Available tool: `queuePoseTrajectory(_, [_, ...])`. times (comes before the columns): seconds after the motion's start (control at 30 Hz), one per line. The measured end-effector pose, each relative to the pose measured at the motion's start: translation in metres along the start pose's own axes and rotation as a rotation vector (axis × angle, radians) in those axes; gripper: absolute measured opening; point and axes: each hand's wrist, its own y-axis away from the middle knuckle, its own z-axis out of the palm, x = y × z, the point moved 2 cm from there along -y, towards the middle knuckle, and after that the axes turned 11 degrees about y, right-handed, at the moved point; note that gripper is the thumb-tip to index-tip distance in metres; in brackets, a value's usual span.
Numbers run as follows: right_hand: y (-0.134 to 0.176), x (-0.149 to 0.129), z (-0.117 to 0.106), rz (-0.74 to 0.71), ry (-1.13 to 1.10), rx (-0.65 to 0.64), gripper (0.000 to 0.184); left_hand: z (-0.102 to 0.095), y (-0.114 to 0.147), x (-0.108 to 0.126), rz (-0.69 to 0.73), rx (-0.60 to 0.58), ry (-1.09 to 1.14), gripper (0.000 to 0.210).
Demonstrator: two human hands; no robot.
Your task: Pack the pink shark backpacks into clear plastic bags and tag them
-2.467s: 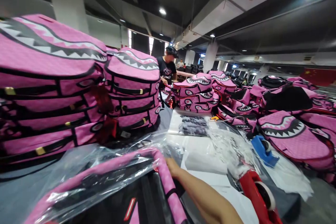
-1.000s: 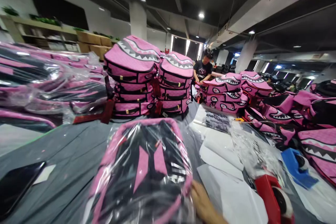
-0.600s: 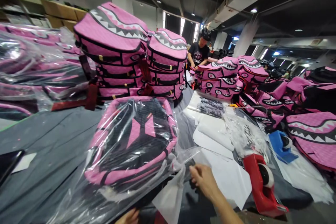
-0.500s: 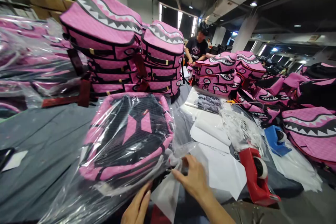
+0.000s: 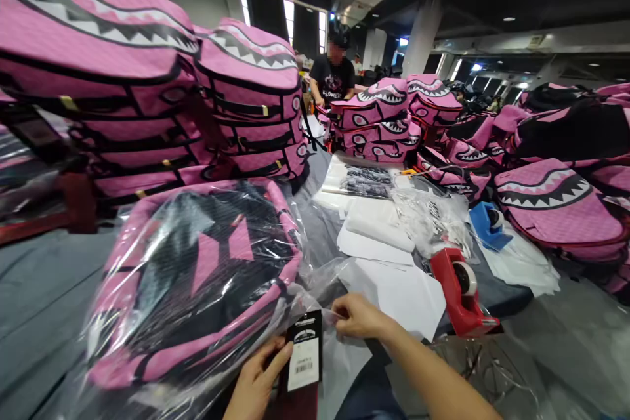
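Note:
A pink and black backpack (image 5: 197,275) lies back side up inside a clear plastic bag (image 5: 118,315) in front of me. At its near right corner, my left hand (image 5: 260,374) grips a black hang tag (image 5: 304,351) with a white barcode label, thumb on its edge. My right hand (image 5: 358,316) is closed, pinching the loose plastic of the bag just right of the tag. White paper sheets (image 5: 398,295) lie beyond the right hand.
Stacks of pink shark-mouth backpacks (image 5: 251,79) stand behind the bagged one. To the right are a red tape dispenser (image 5: 462,292), a blue tape dispenser (image 5: 489,226) and clear plastic bags (image 5: 433,210). A person (image 5: 332,72) stands across the table.
The hang tag has come into view in my left hand. My right hand has closed on the plastic. The view has shifted, so the scene sits further left.

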Motion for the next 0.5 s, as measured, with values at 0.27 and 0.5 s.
queuePoseTrajectory(0.27, [0.030, 0.003, 0.044, 0.013, -0.199, 0.088, 0.016, 0.023, 0.019, -0.002, -0.242, 0.118, 0.350, 0.065])
queuePoseTrajectory(0.5, [0.042, 0.012, 0.056, -0.072, -0.304, 0.035, 0.025, 0.011, 0.024, -0.033, -0.165, 0.170, 0.205, 0.081])
